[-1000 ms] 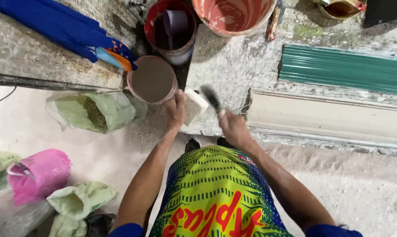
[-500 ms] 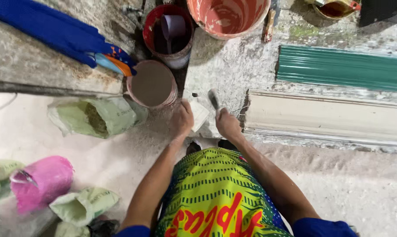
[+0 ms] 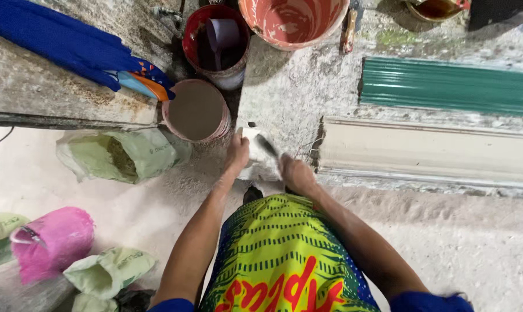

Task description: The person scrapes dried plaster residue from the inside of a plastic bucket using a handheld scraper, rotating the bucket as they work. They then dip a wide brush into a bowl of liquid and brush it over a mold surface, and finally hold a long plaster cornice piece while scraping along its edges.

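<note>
Head view, looking straight down. Left hand (image 3: 237, 155) sat just left of frame centre, fingers curled on the left edge of a small white block (image 3: 255, 151) resting on the grey concrete slab (image 3: 296, 104). Right hand (image 3: 294, 173) was just right of centre, fingers clenched on the handle of a dark brush (image 3: 266, 144), bristle end angled up-left and lying on the block's top face. Block was at frame centre, between both hands, at the slab's near edge. Immediately left of the left hand: a round pink-rimmed tub (image 3: 196, 111) filled with brown-grey mix, standing in the gap beside the slab. Above it, a red bucket (image 3: 216, 43) holding a pale purple scoop (image 3: 221, 36). Top centre: a larger orange bucket (image 3: 295, 20), white smears inside. Long pale moulding strip (image 3: 429, 153) lay across the right of the frame, near the right hand; a green ribbed strip (image 3: 449, 86) lay above it, parallel. Upper left: blue cloth (image 3: 65, 43) draped on a rough concrete ledge (image 3: 36, 95). Left middle: an open green sack (image 3: 122, 155) on the dusty floor (image 3: 475, 248), dark powder showing inside. Lower left: a pink container (image 3: 52, 242) on its side, another green sack (image 3: 108, 268) next to it. Person's yellow-green patterned garment filled the bottom centre.
</note>
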`<move>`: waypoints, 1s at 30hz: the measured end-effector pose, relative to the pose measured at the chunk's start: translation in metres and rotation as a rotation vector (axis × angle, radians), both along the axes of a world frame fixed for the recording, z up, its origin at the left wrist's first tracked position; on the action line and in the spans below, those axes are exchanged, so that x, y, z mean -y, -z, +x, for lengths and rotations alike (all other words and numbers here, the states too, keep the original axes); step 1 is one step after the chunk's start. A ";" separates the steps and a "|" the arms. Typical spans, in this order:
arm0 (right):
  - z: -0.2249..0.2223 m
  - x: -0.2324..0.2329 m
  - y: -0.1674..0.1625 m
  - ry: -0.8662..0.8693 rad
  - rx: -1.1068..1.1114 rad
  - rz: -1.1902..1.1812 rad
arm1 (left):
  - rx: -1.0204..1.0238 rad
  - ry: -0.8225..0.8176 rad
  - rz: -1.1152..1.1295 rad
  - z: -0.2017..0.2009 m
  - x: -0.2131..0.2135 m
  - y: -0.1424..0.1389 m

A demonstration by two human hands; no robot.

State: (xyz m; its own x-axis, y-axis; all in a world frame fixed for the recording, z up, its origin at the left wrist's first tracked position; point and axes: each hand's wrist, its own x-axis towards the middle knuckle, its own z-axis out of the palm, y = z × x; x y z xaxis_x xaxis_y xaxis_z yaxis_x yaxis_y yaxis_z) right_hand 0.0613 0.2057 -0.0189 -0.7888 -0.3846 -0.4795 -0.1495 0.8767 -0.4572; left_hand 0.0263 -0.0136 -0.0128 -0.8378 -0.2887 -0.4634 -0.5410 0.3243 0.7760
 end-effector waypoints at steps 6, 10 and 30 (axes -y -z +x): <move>0.006 0.002 0.012 0.338 0.045 -0.133 | 0.015 -0.073 -0.013 0.008 -0.020 -0.001; 0.012 0.004 0.004 0.279 -0.042 -0.233 | -0.102 -0.064 -0.136 0.013 -0.030 0.000; -0.025 0.003 -0.002 0.280 -0.299 -0.177 | 0.004 0.083 -0.110 0.034 -0.041 -0.005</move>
